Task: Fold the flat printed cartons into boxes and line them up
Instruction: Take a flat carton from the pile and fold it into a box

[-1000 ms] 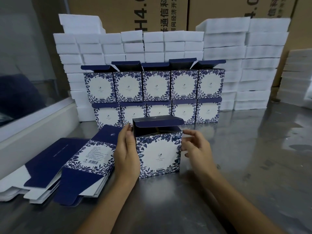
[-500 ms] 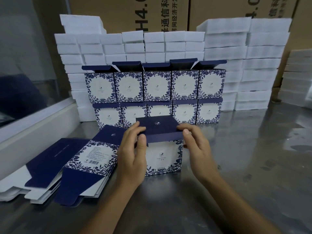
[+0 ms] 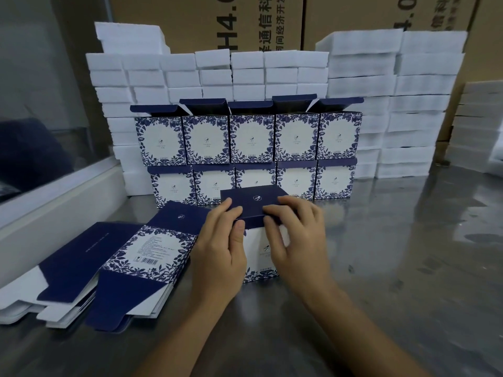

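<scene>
Steel desk (image 3: pixel 408 268), reflective, carries everything. Nearest: both forearms reach in from the bottom edge. Left hand (image 3: pixel 220 251) is curled on the box (image 3: pixel 258 254), thumb down the white front, fingers over the navy lid (image 3: pixel 253 202). Right hand (image 3: pixel 296 240) is curled on the same box, fingertips on the lid's front edge, thumb on the front face. Judgement: both are pressing the lid shut, likely tucking its flap, with thumbs bracing the front so the box doesn't slide. Box stands upright at desk centre, just in front of the finished rows.

Left of the left hand, a pile of flat cartons (image 3: pixel 130 268) lies fanned out, print up, close by, probably so the next one is a short reach.

Behind the box, finished boxes (image 3: pixel 250 140) stand in two stacked rows of five, fronts facing the camera. Top row's lids are open and standing up; lower row's look closed, which would let them bear the upper tier.

Farther back, white foam blocks (image 3: pixel 362 85) are stacked wall-like, with brown shipping cartons (image 3: pixel 206 20) behind.
</scene>
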